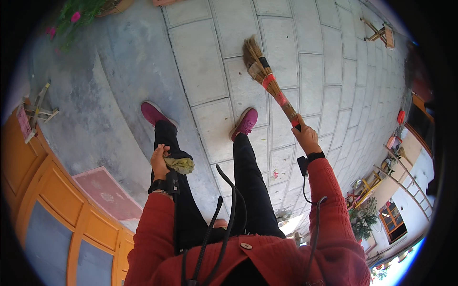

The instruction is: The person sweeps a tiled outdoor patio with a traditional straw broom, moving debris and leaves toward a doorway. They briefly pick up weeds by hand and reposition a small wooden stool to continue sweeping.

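My right hand (306, 135) grips the handle end of a short straw broom (271, 81), bound with red and black tape. The broom slants away from me to the upper left, its worn bristles over the paving slabs (200, 68); whether they touch the ground I cannot tell. In my left hand (159, 161), held in front of my left thigh, is a crumpled yellow-green cloth or glove (180, 165). Part of it is hidden by the fingers. Both wrists carry black straps with small devices.
Small folding stools stand at the left (35, 112) and far right (383, 35). A pink mat (109, 193) lies before orange wooden doors (68, 218). Pink flowers (75, 16) grow at the upper left. On the right, a ladder (408, 182) leans near potted plants (365, 216). Black cables hang before my body.
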`<act>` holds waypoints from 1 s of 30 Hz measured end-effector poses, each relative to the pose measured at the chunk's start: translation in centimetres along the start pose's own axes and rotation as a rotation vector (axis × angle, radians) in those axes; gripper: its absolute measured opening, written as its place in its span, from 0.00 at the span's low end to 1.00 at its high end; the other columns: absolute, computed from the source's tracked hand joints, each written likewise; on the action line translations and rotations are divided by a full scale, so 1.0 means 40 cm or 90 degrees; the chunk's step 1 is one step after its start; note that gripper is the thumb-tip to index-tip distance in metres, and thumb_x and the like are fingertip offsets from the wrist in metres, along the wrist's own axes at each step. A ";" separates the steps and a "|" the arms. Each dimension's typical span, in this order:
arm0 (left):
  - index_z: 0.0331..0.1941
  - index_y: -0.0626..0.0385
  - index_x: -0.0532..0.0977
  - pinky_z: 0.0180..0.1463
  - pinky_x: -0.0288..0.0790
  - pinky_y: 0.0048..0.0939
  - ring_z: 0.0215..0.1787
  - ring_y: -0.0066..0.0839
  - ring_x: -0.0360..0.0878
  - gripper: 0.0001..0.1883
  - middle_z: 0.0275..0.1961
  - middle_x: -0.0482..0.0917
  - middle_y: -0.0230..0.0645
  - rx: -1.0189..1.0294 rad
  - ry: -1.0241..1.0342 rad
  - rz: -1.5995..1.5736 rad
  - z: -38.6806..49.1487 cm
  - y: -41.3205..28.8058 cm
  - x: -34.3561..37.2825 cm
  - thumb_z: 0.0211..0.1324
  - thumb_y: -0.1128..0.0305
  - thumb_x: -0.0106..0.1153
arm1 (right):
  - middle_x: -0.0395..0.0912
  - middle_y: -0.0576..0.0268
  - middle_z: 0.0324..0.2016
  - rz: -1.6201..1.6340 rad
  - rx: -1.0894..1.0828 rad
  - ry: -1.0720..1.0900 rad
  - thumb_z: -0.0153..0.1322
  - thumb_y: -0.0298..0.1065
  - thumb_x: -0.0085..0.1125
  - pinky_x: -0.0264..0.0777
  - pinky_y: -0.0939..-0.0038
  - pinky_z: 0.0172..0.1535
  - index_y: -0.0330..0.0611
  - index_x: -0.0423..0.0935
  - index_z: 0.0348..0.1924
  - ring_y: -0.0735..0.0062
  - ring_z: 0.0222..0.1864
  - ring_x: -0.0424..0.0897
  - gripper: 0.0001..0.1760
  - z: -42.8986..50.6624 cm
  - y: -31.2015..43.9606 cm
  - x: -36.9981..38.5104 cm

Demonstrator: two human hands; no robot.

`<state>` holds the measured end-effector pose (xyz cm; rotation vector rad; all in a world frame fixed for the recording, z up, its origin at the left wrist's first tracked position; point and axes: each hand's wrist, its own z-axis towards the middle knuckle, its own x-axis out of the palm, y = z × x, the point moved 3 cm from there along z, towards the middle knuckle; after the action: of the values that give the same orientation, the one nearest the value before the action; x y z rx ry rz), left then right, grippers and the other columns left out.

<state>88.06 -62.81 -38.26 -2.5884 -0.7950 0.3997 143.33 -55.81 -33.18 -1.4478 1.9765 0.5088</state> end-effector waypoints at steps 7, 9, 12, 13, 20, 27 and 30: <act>0.42 0.53 0.78 0.39 0.69 0.21 0.31 0.16 0.70 0.09 0.34 0.82 0.27 -0.012 0.023 0.007 0.003 -0.001 0.010 0.66 0.62 0.57 | 0.82 0.37 0.31 0.094 0.048 -0.040 0.66 0.44 0.63 0.75 0.49 0.38 0.47 0.58 0.70 0.40 0.33 0.82 0.41 -0.166 -0.032 0.030; 0.42 0.53 0.78 0.39 0.69 0.21 0.31 0.16 0.70 0.08 0.34 0.82 0.27 0.000 0.005 0.048 0.004 -0.003 0.010 0.67 0.62 0.57 | 0.81 0.38 0.28 0.151 -0.059 -0.014 0.66 0.45 0.63 0.75 0.49 0.36 0.52 0.57 0.71 0.40 0.30 0.82 0.42 -0.222 0.064 0.071; 0.43 0.53 0.78 0.38 0.70 0.22 0.31 0.15 0.70 0.10 0.34 0.82 0.27 -0.013 0.020 0.041 0.004 -0.003 0.014 0.66 0.61 0.58 | 0.80 0.42 0.26 0.069 -0.171 0.088 0.67 0.47 0.63 0.75 0.50 0.37 0.57 0.56 0.71 0.43 0.30 0.82 0.41 -0.239 0.207 0.158; 0.43 0.53 0.78 0.38 0.70 0.22 0.31 0.15 0.70 0.10 0.34 0.82 0.27 -0.020 0.016 0.035 0.004 -0.003 0.014 0.66 0.61 0.58 | 0.80 0.44 0.27 0.065 -0.222 0.109 0.67 0.47 0.62 0.76 0.51 0.38 0.59 0.56 0.71 0.44 0.30 0.82 0.41 -0.230 0.232 0.178; 0.43 0.52 0.78 0.38 0.69 0.20 0.30 0.15 0.70 0.11 0.34 0.82 0.27 0.000 0.058 0.090 0.006 -0.005 0.015 0.66 0.59 0.58 | 0.81 0.43 0.27 -0.015 -0.011 0.052 0.67 0.47 0.62 0.76 0.52 0.39 0.61 0.58 0.71 0.47 0.33 0.83 0.40 -0.150 -0.108 0.120; 0.43 0.53 0.78 0.40 0.69 0.20 0.31 0.14 0.71 0.11 0.35 0.83 0.27 0.020 0.066 0.119 0.006 0.015 0.013 0.67 0.58 0.56 | 0.82 0.41 0.31 0.138 0.158 -0.071 0.65 0.45 0.64 0.74 0.48 0.41 0.51 0.59 0.71 0.40 0.35 0.82 0.42 -0.161 -0.215 0.043; 0.43 0.51 0.78 0.39 0.70 0.21 0.31 0.14 0.72 0.10 0.35 0.83 0.27 -0.017 0.055 0.103 0.001 0.026 0.015 0.67 0.58 0.57 | 0.82 0.40 0.30 0.167 0.009 -0.052 0.66 0.45 0.63 0.75 0.50 0.36 0.52 0.58 0.71 0.40 0.31 0.82 0.42 -0.148 -0.025 0.025</act>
<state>89.03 -63.24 -38.85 -2.6841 -0.5672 0.3226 142.54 -60.58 -29.50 -1.1460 2.1109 0.6549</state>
